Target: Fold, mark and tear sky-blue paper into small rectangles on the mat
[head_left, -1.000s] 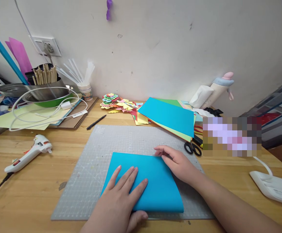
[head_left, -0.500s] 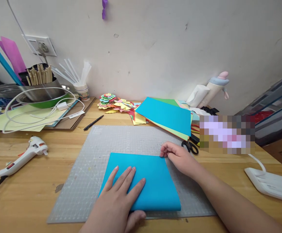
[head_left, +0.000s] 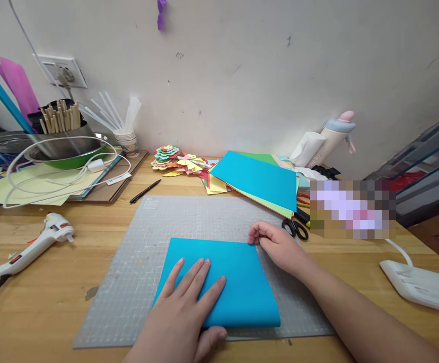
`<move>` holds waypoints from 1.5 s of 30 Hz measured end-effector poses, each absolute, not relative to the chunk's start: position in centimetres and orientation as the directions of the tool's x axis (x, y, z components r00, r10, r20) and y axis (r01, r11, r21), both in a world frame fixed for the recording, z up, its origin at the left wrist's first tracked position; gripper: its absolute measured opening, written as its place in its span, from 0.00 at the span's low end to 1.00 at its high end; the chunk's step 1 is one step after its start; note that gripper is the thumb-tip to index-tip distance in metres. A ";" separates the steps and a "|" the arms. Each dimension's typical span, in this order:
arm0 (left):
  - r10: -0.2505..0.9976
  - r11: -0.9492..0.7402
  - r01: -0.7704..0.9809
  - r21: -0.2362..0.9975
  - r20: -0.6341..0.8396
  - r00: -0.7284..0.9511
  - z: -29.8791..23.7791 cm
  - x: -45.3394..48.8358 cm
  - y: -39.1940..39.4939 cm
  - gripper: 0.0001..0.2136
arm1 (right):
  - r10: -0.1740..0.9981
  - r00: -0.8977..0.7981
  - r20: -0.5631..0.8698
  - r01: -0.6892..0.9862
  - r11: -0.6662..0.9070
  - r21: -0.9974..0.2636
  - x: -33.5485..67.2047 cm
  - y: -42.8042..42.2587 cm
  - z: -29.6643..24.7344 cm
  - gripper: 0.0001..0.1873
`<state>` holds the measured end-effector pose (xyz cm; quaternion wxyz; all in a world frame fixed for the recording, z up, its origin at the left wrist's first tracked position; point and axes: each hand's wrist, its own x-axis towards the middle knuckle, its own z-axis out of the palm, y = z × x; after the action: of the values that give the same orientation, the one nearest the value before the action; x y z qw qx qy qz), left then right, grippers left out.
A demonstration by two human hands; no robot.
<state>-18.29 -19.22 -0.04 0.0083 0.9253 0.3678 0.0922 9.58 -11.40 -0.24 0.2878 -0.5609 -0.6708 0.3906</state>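
A folded sheet of blue paper lies on a grey cutting mat, its rounded fold toward me. My left hand presses flat on the paper's near left part, fingers stretched and spread. My right hand rests at the paper's far right corner, with its fingers curled and pinched at that corner's edges.
Black scissors lie just right of my right hand. A stack of coloured sheets and paper flowers sit behind the mat. A pen, a glue gun, a white cable and a white lamp base are on the wooden table.
My right hand slid from the middle of the far edge rightward to the paper's far right corner and curled its fingers there. My left hand stayed flat on the paper.
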 end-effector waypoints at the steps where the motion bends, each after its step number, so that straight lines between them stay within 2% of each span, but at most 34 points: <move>1: 0.685 -0.727 0.681 0.081 0.153 0.713 0.0 -18.3 -19.2 0.30 | 0.977 -0.205 -0.051 0.527 0.066 -0.847 9.6 -11.4 -0.2 0.14; 13: 0.696 -0.718 0.688 0.108 0.098 0.711 0.3 -18.2 -19.2 0.29 | 0.977 -0.208 -0.044 0.529 0.075 -0.845 9.5 -11.4 0.0 0.14; 28: 0.690 -0.724 0.682 0.104 0.115 0.715 0.3 -18.2 -19.2 0.30 | 0.979 -0.203 -0.032 0.525 0.081 -0.847 9.6 -11.4 -0.3 0.14; 33: 0.689 -0.725 0.674 0.139 0.146 0.710 0.1 -18.2 -19.2 0.30 | 0.979 -0.202 -0.028 0.521 0.083 -0.849 9.6 -11.4 -0.3 0.14; 45: 0.692 -0.721 0.677 0.145 0.124 0.711 0.3 -18.3 -19.3 0.30 | 0.978 -0.206 -0.027 0.518 0.086 -0.851 9.7 -11.4 -0.4 0.13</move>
<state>-18.31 -19.28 0.30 0.0442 0.9239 0.3706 0.0847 9.65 -11.42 -0.37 0.2979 -0.5551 -0.6740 0.3857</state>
